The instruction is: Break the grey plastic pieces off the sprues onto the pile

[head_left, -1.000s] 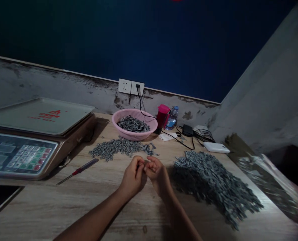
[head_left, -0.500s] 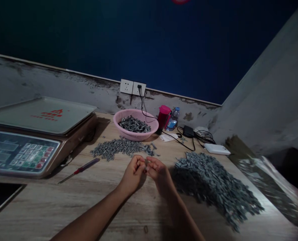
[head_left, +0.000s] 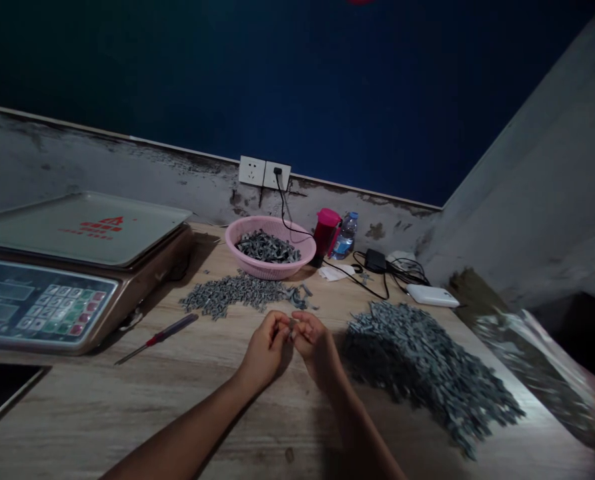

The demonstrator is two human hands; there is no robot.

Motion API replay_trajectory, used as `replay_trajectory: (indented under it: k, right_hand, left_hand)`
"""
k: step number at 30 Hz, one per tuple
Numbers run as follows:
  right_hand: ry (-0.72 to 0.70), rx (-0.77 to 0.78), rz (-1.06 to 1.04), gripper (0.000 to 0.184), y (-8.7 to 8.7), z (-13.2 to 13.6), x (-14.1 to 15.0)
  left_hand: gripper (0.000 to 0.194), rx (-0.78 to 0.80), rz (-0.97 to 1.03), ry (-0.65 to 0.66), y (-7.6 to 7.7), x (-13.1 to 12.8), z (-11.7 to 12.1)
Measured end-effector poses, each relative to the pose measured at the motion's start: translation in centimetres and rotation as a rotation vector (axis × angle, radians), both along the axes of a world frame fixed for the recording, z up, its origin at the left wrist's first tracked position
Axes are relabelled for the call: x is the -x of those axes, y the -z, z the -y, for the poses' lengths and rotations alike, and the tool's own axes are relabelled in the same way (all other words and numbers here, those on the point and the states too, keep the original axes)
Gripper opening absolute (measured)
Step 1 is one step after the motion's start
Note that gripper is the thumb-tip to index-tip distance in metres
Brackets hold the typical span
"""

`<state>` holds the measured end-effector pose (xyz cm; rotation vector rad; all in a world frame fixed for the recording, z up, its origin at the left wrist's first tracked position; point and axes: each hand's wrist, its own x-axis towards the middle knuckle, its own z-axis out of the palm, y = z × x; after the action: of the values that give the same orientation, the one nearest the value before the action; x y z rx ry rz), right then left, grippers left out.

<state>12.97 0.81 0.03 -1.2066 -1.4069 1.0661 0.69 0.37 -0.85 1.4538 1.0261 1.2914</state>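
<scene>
Over the middle of the wooden table, my left hand (head_left: 269,343) and my right hand (head_left: 313,343) meet fingertip to fingertip. Both are closed in a pinch around a small grey piece (head_left: 292,324), mostly hidden by the fingers; its exact kind does not show. Just beyond the hands lies a spread of small grey pieces (head_left: 232,292), with a few longer curved ones at its right end. To the right of my right hand is a big heap of grey strip-like pieces (head_left: 427,360). A pink plastic basket (head_left: 270,269) behind holds more grey strips.
A weighing scale (head_left: 77,267) stands at the left, with a screwdriver (head_left: 157,339) beside it and a dark flat device (head_left: 7,393) in front. Toward the wall are a red cup (head_left: 326,233), a water bottle (head_left: 345,237), a black adapter (head_left: 375,261) with cables and a white box (head_left: 432,295).
The fingers of my right hand have shifted slightly around the small piece. Otherwise the view has only moved a little; the heaps and basket stay in place.
</scene>
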Motion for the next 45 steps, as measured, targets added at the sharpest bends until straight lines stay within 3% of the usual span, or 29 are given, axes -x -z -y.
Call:
replay_trajectory:
  k: [5,10,18,24,34,40,45]
  right_hand:
    - [0.044,-0.055,0.073,0.035,1.0,-0.5,-0.3]
    - [0.074,-0.102,0.091,0.034,1.8,-0.5,-0.4]
    - [0.062,-0.047,0.045,0.033,1.1,-0.6,-0.7]
    - [-0.004,0.023,-0.097,0.035,0.4,-0.7,-1.1]
    - [-0.01,0.016,-0.034,0.031,0.7,-0.4,-1.0]
    - [-0.011,0.074,-0.178,0.032,0.7,-0.6,-1.1]
    - [-0.022,0.176,-0.34,0.037,0.2,-0.4,-1.0]
  left_hand:
    - [0.018,-0.202,-0.342,0.06,-0.5,0.8,0.0]
    - [0.014,-0.337,-0.495,-0.037,-0.6,1.1,0.1]
    - [0.014,-0.123,-0.331,-0.064,-1.1,1.3,-0.2]
    - [0.014,-0.134,-0.301,-0.071,-0.9,1.2,-0.3]
    - [0.016,-0.195,-0.359,-0.009,-1.1,1.0,0.2]
    - [0.013,-0.12,-0.266,-0.01,-1.0,1.1,-0.1]
    - [0.016,-0.147,-0.248,-0.013,-0.8,1.0,-0.2]
